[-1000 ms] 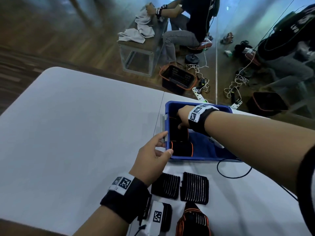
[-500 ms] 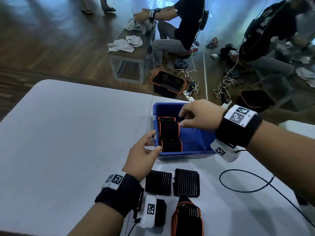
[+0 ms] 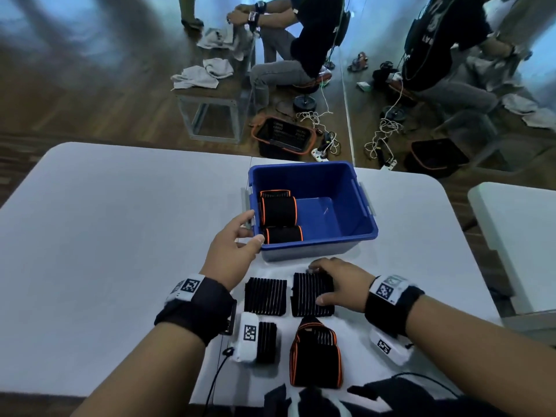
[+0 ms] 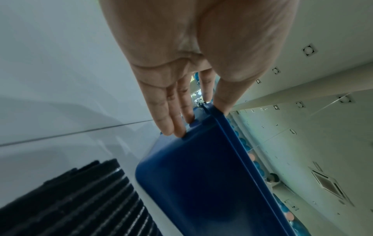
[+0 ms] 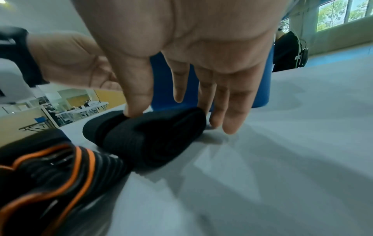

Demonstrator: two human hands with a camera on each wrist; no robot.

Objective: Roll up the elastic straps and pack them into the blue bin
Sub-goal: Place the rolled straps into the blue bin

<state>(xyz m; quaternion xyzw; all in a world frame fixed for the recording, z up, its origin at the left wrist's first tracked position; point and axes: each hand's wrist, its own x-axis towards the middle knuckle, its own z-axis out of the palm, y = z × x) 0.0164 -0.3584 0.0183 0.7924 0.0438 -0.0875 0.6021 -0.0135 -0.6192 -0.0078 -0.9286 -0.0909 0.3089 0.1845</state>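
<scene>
The right hand (image 3: 337, 281), palm down, grasps a folded black strap (image 3: 307, 299) lying on the counter (image 3: 120, 236) just nearside of the blue bin (image 3: 316, 246). The left hand (image 3: 231, 251) pinches the bin's near-left corner, fingers straight.

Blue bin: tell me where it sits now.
Head view: the blue bin sits at the white table's far centre, left hand holding its near-left corner, flat straps just in front of it.

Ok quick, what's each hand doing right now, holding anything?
Left hand: closed on the blue bin, gripping its near corner.
Right hand: closed on a black strap lying on the table.
</scene>
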